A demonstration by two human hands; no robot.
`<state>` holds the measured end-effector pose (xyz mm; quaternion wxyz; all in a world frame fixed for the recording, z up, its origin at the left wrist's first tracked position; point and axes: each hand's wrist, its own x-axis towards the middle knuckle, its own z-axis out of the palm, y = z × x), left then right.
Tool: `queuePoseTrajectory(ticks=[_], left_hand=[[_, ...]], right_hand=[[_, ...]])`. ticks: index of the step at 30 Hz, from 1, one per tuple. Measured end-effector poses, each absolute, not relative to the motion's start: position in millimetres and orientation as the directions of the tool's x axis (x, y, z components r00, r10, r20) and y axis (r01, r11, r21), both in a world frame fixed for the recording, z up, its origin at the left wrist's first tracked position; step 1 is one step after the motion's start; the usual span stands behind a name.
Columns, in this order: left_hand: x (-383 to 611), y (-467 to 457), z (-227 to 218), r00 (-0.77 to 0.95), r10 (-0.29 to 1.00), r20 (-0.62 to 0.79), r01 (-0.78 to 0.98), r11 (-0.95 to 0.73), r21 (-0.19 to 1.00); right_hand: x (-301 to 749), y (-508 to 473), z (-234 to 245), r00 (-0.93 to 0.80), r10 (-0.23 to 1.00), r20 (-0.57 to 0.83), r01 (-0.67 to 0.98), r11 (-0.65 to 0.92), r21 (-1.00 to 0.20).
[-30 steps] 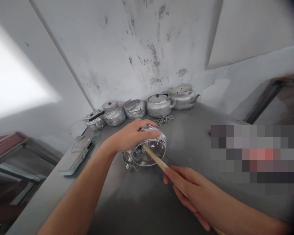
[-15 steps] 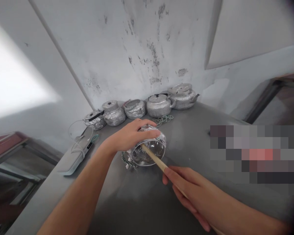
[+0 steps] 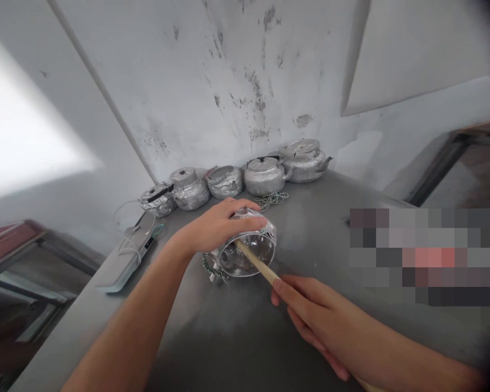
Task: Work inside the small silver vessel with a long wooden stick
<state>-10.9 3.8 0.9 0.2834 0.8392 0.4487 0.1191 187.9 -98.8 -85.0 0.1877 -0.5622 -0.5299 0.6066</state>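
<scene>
A small dented metal kettle [image 3: 251, 256] lies on its side on the grey table [image 3: 318, 234], its open mouth turned toward me. My left hand [image 3: 218, 226] grips it from above, fingers curled over its top. My right hand [image 3: 310, 313] is closed round a wooden stick [image 3: 256, 263], whose far end reaches into the kettle's mouth. A green and white cord [image 3: 212, 269] hangs at the kettle's left side.
Several more metal kettles [image 3: 265, 175] stand in a row along the stained white wall. A chain [image 3: 274, 199] lies in front of them. A flat grey case [image 3: 128, 253] with a white cable lies at the table's left edge. A blurred patch covers the right.
My right hand and the stick have shifted very slightly left and up. The left hand and kettle stay where they were.
</scene>
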Motion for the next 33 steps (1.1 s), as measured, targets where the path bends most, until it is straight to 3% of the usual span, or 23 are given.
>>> queuePoseTrajectory(ticks=[13, 33], left_hand=[[-11, 4, 1, 0.577, 0.815, -0.049, 0.690, -0.455, 0.564], [-13, 5, 2, 0.580, 0.812, -0.062, 0.694, -0.453, 0.559]], right_hand=[[187, -101, -75, -0.260, 0.817, -0.515, 0.434, -0.378, -0.818], [186, -101, -84, -0.301, 0.812, -0.500, 0.391, -0.374, -0.841]])
